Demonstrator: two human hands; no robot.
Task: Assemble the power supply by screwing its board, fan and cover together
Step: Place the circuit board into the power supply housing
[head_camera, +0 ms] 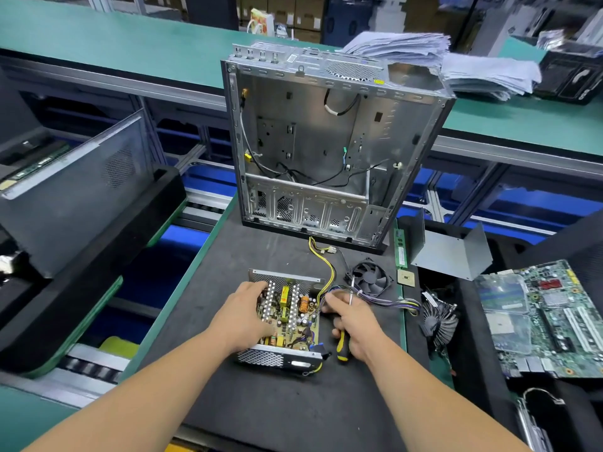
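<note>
Left hand point(244, 316) flat on power supply board point(291, 313), fingers straight, pressing left side of it. Board sits inside open metal housing point(277, 357) on dark bench mat point(287, 409), front centre. Right hand point(354, 322) just beside housing's right edge, grip closed round yellow-black screwdriver point(343, 344), fingertips at wire bundle point(381, 300). Fan point(370, 277) loose on mat behind right hand. Folded grey cover point(452, 252) further right, upright. Empty computer case point(326, 141) stands behind.
</note>
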